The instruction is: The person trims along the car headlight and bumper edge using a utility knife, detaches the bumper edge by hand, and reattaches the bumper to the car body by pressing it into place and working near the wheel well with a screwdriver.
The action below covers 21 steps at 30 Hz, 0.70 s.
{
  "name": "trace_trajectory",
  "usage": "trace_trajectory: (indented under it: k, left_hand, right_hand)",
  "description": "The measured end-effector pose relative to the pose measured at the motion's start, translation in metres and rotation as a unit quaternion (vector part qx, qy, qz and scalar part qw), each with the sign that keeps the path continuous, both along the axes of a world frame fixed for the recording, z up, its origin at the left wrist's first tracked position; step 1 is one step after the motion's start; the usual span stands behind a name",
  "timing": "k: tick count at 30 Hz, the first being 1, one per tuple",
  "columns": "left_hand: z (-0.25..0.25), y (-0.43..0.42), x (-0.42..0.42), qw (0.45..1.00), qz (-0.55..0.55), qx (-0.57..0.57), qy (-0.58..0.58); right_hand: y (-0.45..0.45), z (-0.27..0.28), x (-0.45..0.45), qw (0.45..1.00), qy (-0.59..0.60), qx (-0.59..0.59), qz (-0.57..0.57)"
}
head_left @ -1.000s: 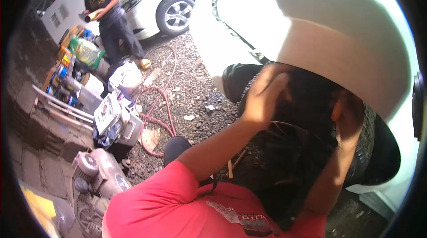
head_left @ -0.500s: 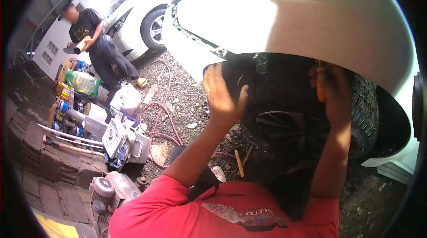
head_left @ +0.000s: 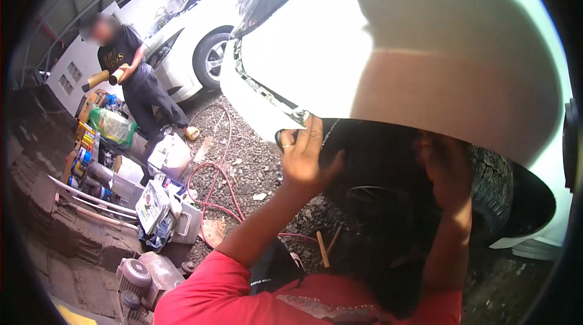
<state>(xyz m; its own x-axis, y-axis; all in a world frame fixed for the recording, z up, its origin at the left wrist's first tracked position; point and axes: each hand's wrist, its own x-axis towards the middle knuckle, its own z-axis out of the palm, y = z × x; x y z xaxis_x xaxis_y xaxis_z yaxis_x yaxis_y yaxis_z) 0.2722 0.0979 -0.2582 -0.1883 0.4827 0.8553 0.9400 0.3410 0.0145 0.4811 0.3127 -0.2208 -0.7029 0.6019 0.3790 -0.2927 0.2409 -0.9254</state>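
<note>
My left hand (head_left: 302, 158) rests its fingers on the front corner of the white fender (head_left: 316, 97), by the wheel arch edge, with the thumb held apart. In the shadow under the arch, my right hand (head_left: 448, 170) is raised with curled fingers beside the tyre (head_left: 493, 188). The orange-handled screwdriver seen in it a moment before is now almost lost in the dark, and its tip is hidden. Deep shade covers most of the wheel.
A co-worker (head_left: 130, 61) stands at the left holding yellowish rolls. Another white car (head_left: 176, 51) is behind. A red hose (head_left: 209, 167) crosses the gravel near wooden sticks (head_left: 323, 249). Cans, boxes and a motor (head_left: 135, 273) line the left side.
The fender edge sits lower in view. My left hand has shifted from in front of the tyre onto the fender corner. My right hand is lower, and the co-worker's rolls show more clearly.
</note>
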Motion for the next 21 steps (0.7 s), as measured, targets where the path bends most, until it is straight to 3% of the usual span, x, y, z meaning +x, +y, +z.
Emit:
trace_trajectory:
  k: [1,2,4,7,10,12,16,19,21]
  left_hand:
    - [0.002,0.004,0.0,0.998,0.032,-0.043,-0.014]
    - [0.002,0.009,-0.001,0.994,0.065,-0.084,-0.029]
    - [-0.006,0.02,-0.007,0.996,0.058,-0.067,-0.018]
    - [-0.012,0.025,-0.007,0.992,0.085,-0.095,0.006]
    - [-0.014,0.012,-0.007,0.997,0.052,-0.049,0.016]
    - [-0.007,0.007,0.001,0.995,0.077,-0.067,-0.008]
    - [-0.022,0.015,-0.01,0.984,0.133,-0.117,0.024]
    - [-0.029,0.033,-0.008,0.978,0.174,-0.088,0.073]
    - [-0.021,0.032,-0.004,0.975,0.182,-0.085,0.09]
  right_hand:
    - [-0.002,-0.002,0.003,1.0,-0.002,0.003,0.002]
    - [-0.004,-0.004,0.008,0.99,-0.062,0.123,-0.012]
    - [-0.011,0.004,0.009,0.963,-0.122,0.24,-0.022]
    - [-0.045,0.017,-0.004,0.927,-0.212,0.307,0.029]
    - [-0.043,0.02,-0.039,0.949,-0.203,0.224,0.092]
    - [-0.038,0.014,-0.06,0.94,-0.068,0.335,-0.004]
    - [-0.041,0.017,-0.084,0.941,-0.001,0.337,-0.01]
    - [-0.045,0.01,-0.101,0.925,0.068,0.357,-0.109]
    - [-0.035,-0.001,-0.111,0.9,-0.017,0.412,-0.139]
